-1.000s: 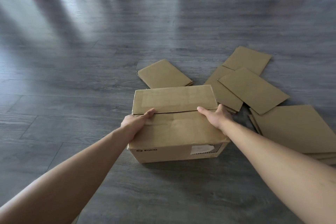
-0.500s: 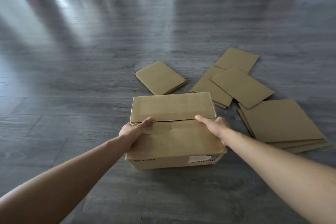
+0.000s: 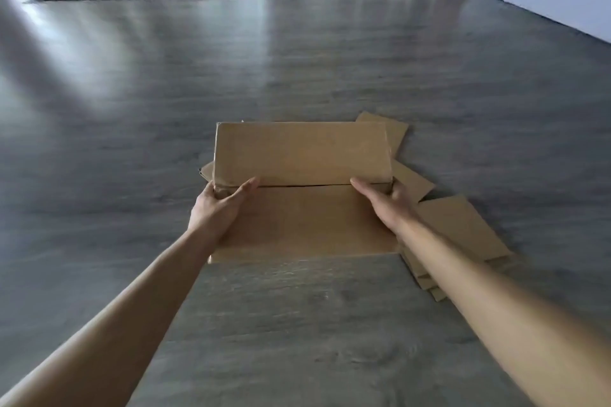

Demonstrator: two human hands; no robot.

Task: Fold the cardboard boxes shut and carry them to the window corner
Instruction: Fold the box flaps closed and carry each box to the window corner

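- Cardboard box (image 3: 302, 195): flaps folded shut, top seam running 9 to 3 o'clock across your view. It sits dead ahead at 12 o'clock, held between your two hands. Whether its base touches the floor or has cleared it, the head view does not show.
- Long axis: side to side, 9 to 3 o'clock. Each hand takes one short end, so the load looks evenly shared.
- Left hand (image 3: 216, 208): at the box's 9 o'clock end. Thumb lies along the top near the seam; fingers curl round the end wall. It grips the box.
- Right hand (image 3: 385, 203): at the box's 3 o'clock end. Thumb lies on top near the seam; fingers wrap the far side, mostly hidden. It grips the box too.
- Reach: both arms stretch forward about equally; neither hand is clearly nearer.
- Flat cardboard pieces (image 3: 463, 228): scattered on the floor from 12 to 4 o'clock of the box, partly hidden behind and beneath it, with a small stack beside your right forearm.
- Floor (image 3: 297, 59): grey wood planks, stretching away at 12 o'clock.
- White wall (image 3: 545, 0): at 1 to 2 o'clock, far off. No window is in view, so you cannot tell which way the corner lies.
- Judgement: the box looks ready to carry; keep it level along its long axis and step wide of the loose pieces on your right.
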